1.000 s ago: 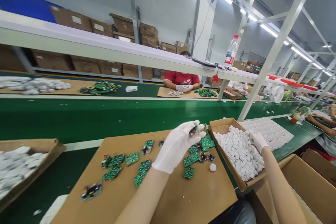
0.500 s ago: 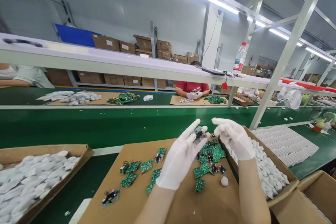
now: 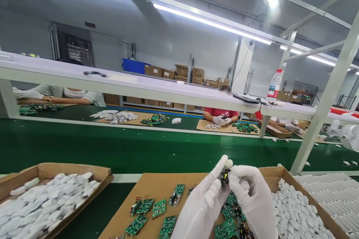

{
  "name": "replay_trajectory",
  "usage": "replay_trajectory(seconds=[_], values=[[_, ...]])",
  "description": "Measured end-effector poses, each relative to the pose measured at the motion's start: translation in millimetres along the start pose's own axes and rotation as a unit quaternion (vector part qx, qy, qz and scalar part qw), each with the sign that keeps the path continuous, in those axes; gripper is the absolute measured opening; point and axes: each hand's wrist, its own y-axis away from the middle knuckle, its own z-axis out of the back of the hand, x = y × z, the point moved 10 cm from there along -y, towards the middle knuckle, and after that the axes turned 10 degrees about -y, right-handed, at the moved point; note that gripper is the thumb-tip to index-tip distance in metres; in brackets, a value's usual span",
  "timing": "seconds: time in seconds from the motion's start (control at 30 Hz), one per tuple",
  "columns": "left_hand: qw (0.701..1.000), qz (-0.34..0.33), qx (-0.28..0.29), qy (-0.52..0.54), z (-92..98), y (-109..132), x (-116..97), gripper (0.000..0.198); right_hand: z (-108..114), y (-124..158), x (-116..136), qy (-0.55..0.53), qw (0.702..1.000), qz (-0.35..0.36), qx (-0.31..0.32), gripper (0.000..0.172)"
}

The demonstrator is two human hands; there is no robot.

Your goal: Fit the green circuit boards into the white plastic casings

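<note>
Both my hands wear white gloves and meet above the cardboard sheet [image 3: 151, 183]. A small circuit board [image 3: 225, 176] with dark and yellow parts is gripped between the fingers and thumb of my left hand [image 3: 203, 201]. My right hand [image 3: 254, 198] is closed, its thumb and forefinger pinching at the board's right edge. Curled fingers hide whether anything else lies inside it. Loose green circuit boards [image 3: 159, 208] are scattered on the cardboard to the left, and a pile of boards [image 3: 226, 227] lies partly hidden beneath my hands.
White pieces fill a cardboard tray [image 3: 105, 175] at left and another cardboard tray [image 3: 286, 173] at right. Rows of white casings [image 3: 325, 190] lie farther right. Beyond runs a green conveyor belt [image 3: 112, 145]. A post [image 3: 322, 93] rises at right. Co-workers sit opposite.
The view has swung left and up. My right hand has come in from the right and closed its fingers at the board, which my left hand still holds.
</note>
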Motion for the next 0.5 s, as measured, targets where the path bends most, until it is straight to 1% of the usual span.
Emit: replay_trajectory(seconds=[0.17,0.23,0.33,0.4,0.5], values=[[1.0,0.0,-0.009,-0.028,0.1,-2,-1,0.042,2,6,20,0.011,0.998,0.062,0.011,0.01],[0.999,-0.002,-0.017,-0.042,1.3,0,-1,0.041,5,7,29,0.012,0.996,0.084,0.008,0.011],[0.997,-0.005,-0.024,-0.068,0.0,7,-4,0.046,4,6,39,0.014,0.994,0.105,0.027,0.017],[0.994,-0.018,-0.026,-0.108,-2.2,11,-9,0.046,8,6,43,0.011,0.993,0.114,0.015,0.018],[0.984,-0.041,-0.013,-0.175,-8.2,12,-16,0.039,17,7,43,-0.01,0.993,0.117,-0.025,0.009]])
